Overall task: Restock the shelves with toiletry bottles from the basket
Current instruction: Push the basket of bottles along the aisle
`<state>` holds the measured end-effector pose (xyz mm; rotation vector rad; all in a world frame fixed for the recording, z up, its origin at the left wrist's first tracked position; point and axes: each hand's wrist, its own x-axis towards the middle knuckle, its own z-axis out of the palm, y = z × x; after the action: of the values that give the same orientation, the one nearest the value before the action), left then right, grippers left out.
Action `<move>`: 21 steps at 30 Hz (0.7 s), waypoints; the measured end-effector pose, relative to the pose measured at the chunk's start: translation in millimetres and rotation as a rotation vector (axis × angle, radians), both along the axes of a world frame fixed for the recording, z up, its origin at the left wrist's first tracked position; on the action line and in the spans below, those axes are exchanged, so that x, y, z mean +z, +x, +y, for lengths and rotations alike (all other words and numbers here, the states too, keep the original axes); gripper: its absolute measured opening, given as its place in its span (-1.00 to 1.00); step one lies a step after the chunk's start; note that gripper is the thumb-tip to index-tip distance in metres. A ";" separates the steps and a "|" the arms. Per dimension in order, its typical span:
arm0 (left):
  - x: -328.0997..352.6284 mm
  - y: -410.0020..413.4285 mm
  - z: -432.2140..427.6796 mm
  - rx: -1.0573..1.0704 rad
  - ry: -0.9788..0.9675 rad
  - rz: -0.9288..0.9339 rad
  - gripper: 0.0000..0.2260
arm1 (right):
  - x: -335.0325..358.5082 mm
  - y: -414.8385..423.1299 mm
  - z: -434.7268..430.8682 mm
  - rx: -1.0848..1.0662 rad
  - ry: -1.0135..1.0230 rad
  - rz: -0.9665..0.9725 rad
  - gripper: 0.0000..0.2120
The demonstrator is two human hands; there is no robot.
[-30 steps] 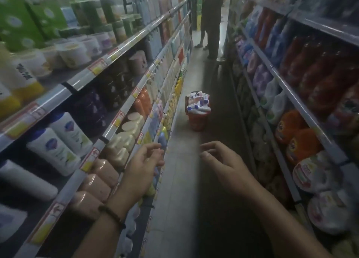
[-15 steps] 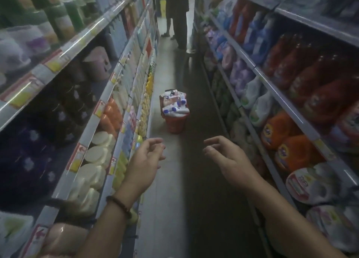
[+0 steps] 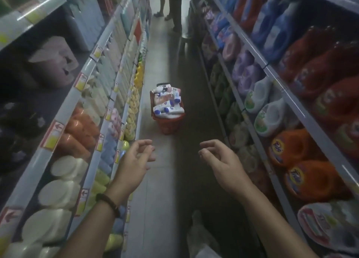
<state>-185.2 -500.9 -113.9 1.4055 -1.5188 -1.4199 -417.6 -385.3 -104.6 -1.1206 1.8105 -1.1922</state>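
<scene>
- The basket (image 3: 168, 124), red, is being seen standing on the aisle floor (image 3: 161, 184), far ahead & well apart from both hands, near the foot of the left shelves (image 3: 88, 63).
- The toiletry bottles (image 3: 167, 104), mostly white w/ blue caps, are being carried in it heaped above the rim, lying on their sides at mixed angles.
- The basket's long axis is being judged to run near-to-far along the aisle, w/ a short end being presented to the hands.
- The left hand (image 3: 136, 160) is being held out w/ fingers loosely curled, nothing gripped; a dark wristband (image 3: 108, 201) is being worn on that wrist.
- The right hand (image 3: 220, 160) is being held out at approx. the same level, fingers loosely curled too, nothing pinched.
- Key relation: the basket is lying straight ahead, approx. btwn the two hands but a bit left of centre, so the left hand is being judged slightly nearer; the diff. is small.
- The next move is being judged to need the gap closed first, then a reach down into the heap; loose top bottles could be knocked off.
- The right shelves (image 3: 272, 73) are being filled w/ detergent jugs (image 3: 291, 147); a person (image 3: 175, 5) is standing at the far end, legs only visible.
</scene>
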 end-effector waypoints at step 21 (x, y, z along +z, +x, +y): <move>-112.4 -117.6 -351.5 -0.049 0.008 -0.141 -0.90 | -87.0 -158.4 -342.4 0.089 0.129 0.058 -0.89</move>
<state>-302.8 -852.4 -226.3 1.5101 -1.6480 -1.3819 -576.0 -727.7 -191.6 -1.1590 1.8334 -0.9861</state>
